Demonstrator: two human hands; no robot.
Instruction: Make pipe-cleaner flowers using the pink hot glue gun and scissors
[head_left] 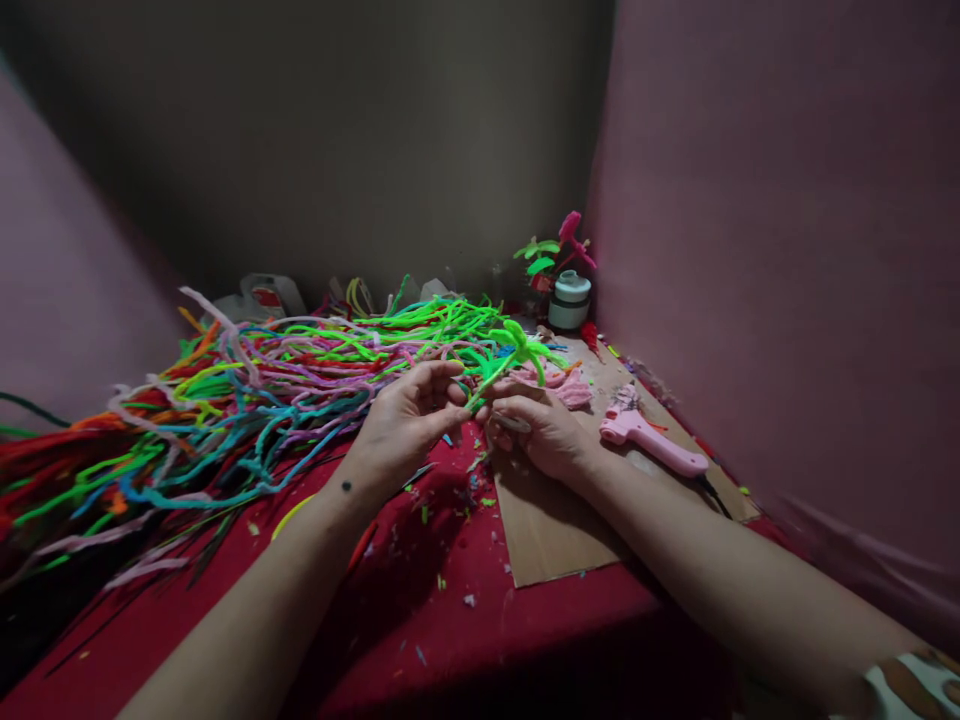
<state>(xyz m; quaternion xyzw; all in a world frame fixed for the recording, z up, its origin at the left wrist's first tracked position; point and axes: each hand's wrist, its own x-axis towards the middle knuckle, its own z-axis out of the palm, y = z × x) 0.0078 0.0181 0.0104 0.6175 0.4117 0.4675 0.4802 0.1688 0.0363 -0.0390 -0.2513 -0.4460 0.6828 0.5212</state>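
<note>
A bright green pipe-cleaner flower (519, 345) stands tilted between my hands, its looped petals above and its pale green stem running down to my fingertips. My left hand (405, 420) pinches near the stem's lower end with thumb and fingers, the other fingers curled. On the other side, my right hand (546, 432) is closed around the lower stem, its fingers bent inward. Something greyish shows at those right fingers, too unclear to name. Behind the left hand lies a large heap of pipe cleaners (300, 370) in many colours.
A pink hot glue gun (652, 442) lies on a cardboard sheet (551, 530) at right. Pink fuzzy pieces (562, 385) lie behind my right hand. A white-lidded jar (570, 300) stands at the back near pipe-cleaner flowers. Scraps dot the red cloth (450, 600). Walls rise behind and beside.
</note>
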